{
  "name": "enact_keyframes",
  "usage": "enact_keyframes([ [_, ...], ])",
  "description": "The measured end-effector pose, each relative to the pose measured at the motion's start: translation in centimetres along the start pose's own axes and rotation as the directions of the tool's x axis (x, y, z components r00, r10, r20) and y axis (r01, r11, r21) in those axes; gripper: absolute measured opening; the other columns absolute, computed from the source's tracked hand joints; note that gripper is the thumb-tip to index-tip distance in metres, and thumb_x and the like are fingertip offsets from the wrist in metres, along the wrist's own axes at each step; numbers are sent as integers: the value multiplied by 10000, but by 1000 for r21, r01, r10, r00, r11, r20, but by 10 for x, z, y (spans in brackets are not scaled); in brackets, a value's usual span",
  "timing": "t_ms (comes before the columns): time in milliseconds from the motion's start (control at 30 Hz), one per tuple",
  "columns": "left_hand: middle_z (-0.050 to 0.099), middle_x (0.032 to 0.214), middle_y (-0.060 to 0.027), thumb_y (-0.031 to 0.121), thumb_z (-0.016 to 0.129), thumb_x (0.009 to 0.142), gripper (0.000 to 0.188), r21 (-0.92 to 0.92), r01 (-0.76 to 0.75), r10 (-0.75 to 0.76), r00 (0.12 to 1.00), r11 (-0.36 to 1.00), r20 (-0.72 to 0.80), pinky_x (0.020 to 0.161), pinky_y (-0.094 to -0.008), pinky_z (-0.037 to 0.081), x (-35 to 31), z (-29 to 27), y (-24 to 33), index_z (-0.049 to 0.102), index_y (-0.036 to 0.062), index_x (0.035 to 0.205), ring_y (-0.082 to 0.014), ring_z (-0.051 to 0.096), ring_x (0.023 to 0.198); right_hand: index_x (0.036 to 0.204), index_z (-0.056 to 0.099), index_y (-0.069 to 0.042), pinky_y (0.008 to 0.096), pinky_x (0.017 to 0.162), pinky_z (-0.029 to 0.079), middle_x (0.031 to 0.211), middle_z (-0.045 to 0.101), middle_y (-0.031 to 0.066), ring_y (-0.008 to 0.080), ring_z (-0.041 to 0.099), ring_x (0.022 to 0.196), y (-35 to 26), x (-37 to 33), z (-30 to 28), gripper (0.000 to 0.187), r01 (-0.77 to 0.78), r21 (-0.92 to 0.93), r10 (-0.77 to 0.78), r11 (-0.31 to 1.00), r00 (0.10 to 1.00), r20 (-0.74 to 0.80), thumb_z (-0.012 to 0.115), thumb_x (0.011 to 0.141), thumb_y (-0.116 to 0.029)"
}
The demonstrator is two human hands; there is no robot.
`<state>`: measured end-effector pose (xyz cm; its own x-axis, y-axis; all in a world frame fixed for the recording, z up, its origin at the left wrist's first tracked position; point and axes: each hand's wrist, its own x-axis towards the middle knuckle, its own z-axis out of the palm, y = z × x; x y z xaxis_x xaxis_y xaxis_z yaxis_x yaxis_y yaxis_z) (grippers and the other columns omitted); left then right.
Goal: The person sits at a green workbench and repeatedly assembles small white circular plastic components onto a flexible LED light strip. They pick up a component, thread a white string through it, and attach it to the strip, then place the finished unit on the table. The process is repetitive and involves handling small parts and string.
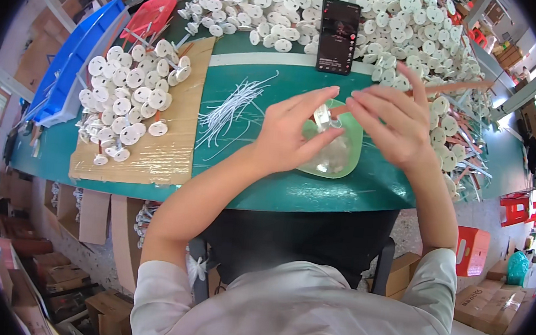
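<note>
Over a light green bowl (355, 150), both my hands work close together. My left hand (283, 131) curls its thumb and fingers around a small whitish piece (322, 116) with a white loop at its side. Just to the right, my right hand (394, 124) has its fingers bent toward that piece and pinches a brown strip (460, 88), whose far end sticks out to the right behind the fingers. The exact grip is partly hidden. Small shiny clear parts (328, 163) lie in the bowl. Left of it is a loose bundle of thin white ties (234, 111).
White round-headed pieces on stems (130, 81) cover a cardboard sheet (171, 153); a big heap of them (405, 21) fills the back. A phone (338, 37) leans against the heap. A blue bin (75, 58) and red basket (151, 15) stand at left, a red stool (472, 251) at right.
</note>
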<state>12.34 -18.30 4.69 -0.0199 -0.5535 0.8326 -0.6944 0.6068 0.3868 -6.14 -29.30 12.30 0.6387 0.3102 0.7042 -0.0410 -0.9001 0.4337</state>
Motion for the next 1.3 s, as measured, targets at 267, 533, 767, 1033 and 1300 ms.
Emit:
enact_keyframes([
  [267,615,1227,-148,170,543,1017,347,-869,448,-647,731,212,219,883,-318,562,6,-6,4,507,-7,1313,-203,670,1012,883,717,-62,427,781,527,943,684,51,249,628,838,-10,4,45,296,-58,146,102,988,944,-314,754,594,-116],
  [533,590,1234,-100,197,584,1002,369,-815,531,-480,792,233,378,955,-338,507,-12,0,6,538,-18,1299,-150,586,1104,926,707,19,327,643,570,969,672,116,265,648,787,-19,-15,68,386,3,410,146,912,933,-330,693,550,-64],
  [767,695,970,-60,85,743,878,294,-677,649,-547,727,347,416,766,-258,534,-5,-18,-4,655,-36,1131,-100,640,874,955,704,38,316,647,574,949,696,114,257,661,775,-21,-16,66,390,-40,459,178,888,948,-262,722,572,-35],
  [1033,706,993,-111,151,712,910,290,-670,678,-492,713,301,500,807,-297,556,-6,-21,-9,651,-43,1118,-160,682,897,968,702,28,300,603,542,929,712,106,224,644,710,-33,-17,66,388,-96,447,249,890,922,-297,741,585,-25],
  [1300,703,1024,-142,240,670,942,377,-720,675,-393,713,159,581,842,-336,556,-2,-26,-7,621,-49,1179,-223,693,937,985,713,8,296,592,526,945,723,104,228,627,682,-30,-16,58,392,-131,622,324,772,923,-207,749,595,-11],
])
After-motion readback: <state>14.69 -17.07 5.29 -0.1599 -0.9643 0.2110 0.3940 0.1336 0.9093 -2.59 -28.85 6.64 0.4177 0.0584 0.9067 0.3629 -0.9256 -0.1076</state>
